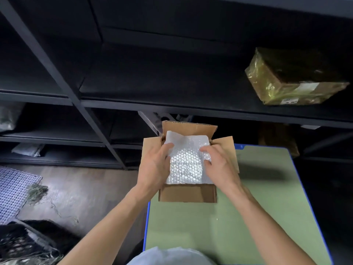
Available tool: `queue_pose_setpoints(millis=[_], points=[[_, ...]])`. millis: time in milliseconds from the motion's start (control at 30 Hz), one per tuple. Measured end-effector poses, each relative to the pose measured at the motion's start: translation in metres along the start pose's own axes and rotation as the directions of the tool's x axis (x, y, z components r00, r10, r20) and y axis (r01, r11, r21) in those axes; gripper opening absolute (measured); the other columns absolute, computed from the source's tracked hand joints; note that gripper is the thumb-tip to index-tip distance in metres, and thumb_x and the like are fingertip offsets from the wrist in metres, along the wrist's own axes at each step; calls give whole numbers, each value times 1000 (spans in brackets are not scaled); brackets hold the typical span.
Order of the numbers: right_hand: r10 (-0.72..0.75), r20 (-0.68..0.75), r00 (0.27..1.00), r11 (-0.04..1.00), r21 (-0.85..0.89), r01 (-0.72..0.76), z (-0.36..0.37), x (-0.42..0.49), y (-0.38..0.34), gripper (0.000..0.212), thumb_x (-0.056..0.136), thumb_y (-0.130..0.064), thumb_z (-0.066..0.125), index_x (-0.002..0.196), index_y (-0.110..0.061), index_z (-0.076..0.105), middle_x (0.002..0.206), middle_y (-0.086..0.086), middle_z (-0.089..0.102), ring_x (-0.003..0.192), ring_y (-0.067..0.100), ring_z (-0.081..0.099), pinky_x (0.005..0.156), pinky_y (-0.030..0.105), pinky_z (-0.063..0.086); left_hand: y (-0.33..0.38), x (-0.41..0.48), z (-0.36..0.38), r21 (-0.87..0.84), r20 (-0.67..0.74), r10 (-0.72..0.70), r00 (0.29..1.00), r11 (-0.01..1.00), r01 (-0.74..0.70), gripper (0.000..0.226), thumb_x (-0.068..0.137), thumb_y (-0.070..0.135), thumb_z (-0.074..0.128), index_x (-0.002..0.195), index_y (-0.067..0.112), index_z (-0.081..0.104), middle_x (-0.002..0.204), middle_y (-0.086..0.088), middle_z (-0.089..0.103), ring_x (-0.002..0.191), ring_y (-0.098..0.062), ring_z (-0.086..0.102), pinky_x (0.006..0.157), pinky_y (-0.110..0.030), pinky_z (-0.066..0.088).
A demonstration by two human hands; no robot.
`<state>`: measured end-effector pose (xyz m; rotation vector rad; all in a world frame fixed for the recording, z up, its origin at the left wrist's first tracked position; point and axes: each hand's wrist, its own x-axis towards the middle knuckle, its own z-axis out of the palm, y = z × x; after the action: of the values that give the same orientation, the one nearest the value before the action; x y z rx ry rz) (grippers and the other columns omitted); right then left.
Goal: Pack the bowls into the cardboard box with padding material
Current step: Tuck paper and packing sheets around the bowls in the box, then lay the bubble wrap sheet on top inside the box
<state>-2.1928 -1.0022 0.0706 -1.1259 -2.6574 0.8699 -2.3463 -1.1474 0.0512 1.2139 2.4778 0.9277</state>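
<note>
An open cardboard box (188, 194) stands at the far left corner of a green table with a blue rim (267, 197). A sheet of bubble wrap (186, 165) covers the box's opening, its far edge folded up against the back flap. My left hand (154, 165) holds the sheet's left edge, thumb on top. My right hand (219, 165) holds the right edge, fingers curled over it. No bowl is visible; whatever lies under the wrap is hidden.
Dark metal shelving (133, 104) rises just behind the box. A tape-wrapped parcel (292, 79) sits on a shelf at upper right. On the floor to the left lie a mesh mat (13, 190) and dark bags (24, 243).
</note>
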Motion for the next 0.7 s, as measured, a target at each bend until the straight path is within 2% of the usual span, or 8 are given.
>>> queue_pose_setpoints(millis=[67, 200, 300, 400, 467, 567, 633, 700], points=[[-18, -12, 1000, 999, -29, 18, 5, -1, -3, 40, 94, 0, 54, 130, -18, 59, 130, -4, 49, 111, 8, 51, 81, 13, 34, -6, 2, 1, 38, 11, 1, 1000, 999, -1, 39, 95, 12, 52, 133, 20, 56, 110, 3, 62, 94, -18, 48, 66, -36, 50], [-32, -46, 998, 995, -93, 27, 10, -3, -6, 43, 93, -2, 54, 133, -19, 57, 130, 0, 50, 115, 14, 51, 80, 20, 38, -12, -1, -1, 53, -13, 66, 998, 996, -65, 33, 94, 12, 52, 127, 17, 59, 107, 3, 61, 93, -18, 45, 62, -36, 48], [-39, -62, 997, 994, -105, 32, 9, -7, -9, 45, 93, -2, 55, 137, -16, 55, 130, 2, 50, 118, 18, 50, 89, 26, 43, -16, -1, 2, 67, -41, 113, 993, 992, -110, 32, 92, 6, 55, 123, 15, 60, 101, 2, 60, 87, -16, 42, 58, -28, 38], [-19, -54, 998, 996, -86, 14, 9, -8, -10, 48, 95, -1, 52, 142, -14, 51, 134, 0, 48, 119, 16, 50, 94, 22, 40, -19, 4, 3, 37, -68, 109, 992, 994, -107, 35, 93, 5, 57, 126, 16, 61, 102, 0, 59, 89, -18, 44, 57, -31, 42], [-18, -48, 999, 996, -83, 14, 10, -7, -9, 50, 96, 1, 48, 144, -13, 48, 136, -2, 45, 121, 14, 48, 95, 20, 38, -21, 6, 4, 38, -85, 137, 987, 990, -134, 27, 94, 5, 58, 117, 17, 63, 101, 3, 57, 90, -21, 45, 55, -37, 48], [-53, -27, 998, 992, -113, 50, 11, -5, -6, 52, 96, 3, 47, 146, -10, 45, 137, 0, 44, 123, 17, 47, 97, 26, 43, -20, 4, 2, 73, -105, 161, 981, 985, -154, 7, 95, 10, 58, 100, 15, 61, 96, 6, 48, 88, -20, 41, 52, -43, 48], [-75, -31, 997, 986, -149, 70, 12, -3, -3, 51, 96, 3, 48, 146, -8, 45, 138, 3, 45, 124, 19, 46, 99, 28, 43, -19, -1, -3, 80, -108, 161, 981, 985, -153, 7, 95, 20, 61, 100, 14, 61, 103, 4, 46, 94, -20, 40, 56, -41, 50], [-84, -37, 996, 984, -160, 77, 12, -3, -1, 51, 97, 1, 48, 147, -8, 45, 140, 4, 45, 126, 19, 44, 100, 27, 41, -22, -12, -8, 63, -40, 160, 986, 986, -157, 23, 91, 36, 66, 107, 19, 61, 114, 2, 45, 100, -19, 38, 69, -36, 49]])
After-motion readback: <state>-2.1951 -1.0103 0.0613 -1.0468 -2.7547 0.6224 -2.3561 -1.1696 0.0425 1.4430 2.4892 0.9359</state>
